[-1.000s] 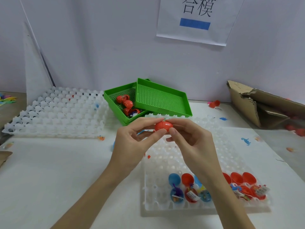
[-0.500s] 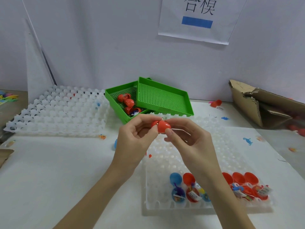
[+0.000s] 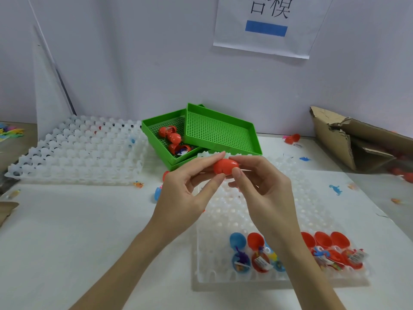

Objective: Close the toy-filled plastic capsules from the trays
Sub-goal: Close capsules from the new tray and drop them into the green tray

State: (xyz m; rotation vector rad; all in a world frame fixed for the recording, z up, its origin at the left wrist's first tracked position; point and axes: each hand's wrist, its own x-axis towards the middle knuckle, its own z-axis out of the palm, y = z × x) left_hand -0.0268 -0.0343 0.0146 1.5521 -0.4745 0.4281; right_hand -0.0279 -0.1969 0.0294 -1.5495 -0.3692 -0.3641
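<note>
Two hands meet above the middle of the desk, and between them you hold a smooth, glossy red capsule (image 3: pixel 225 167), egg-shaped and lying on its side: your left hand (image 3: pixel 185 193) pinches its left end between thumb and forefinger, your right hand (image 3: pixel 266 189) pinches the right end the same way, the other fingers loosely curled. Its two halves look joined, though the seam is partly hidden by your fingertips. Below your hands lies a translucent white tray (image 3: pixel 223 211) of moulded round cups, bumpy like an egg carton; its near rows carry open capsules (image 3: pixel 259 253), red and blue half-shells with small toys and paper slips inside. A second tray of the same kind (image 3: pixel 73 157) lies at the far left. Behind your hands sit two green plastic bins (image 3: pixel 219 130) with perforated, grid-like floors, one tilted across the other; the lower one holds a few red capsules (image 3: pixel 173 137). The desk (image 3: pixel 67 231) is matt white, dotted with tiny toy figures. A torn corrugated cardboard box (image 3: pixel 357 142) rests at the right, and a printed paper sign (image 3: pixel 266 25) hangs on the pale wall.
</note>
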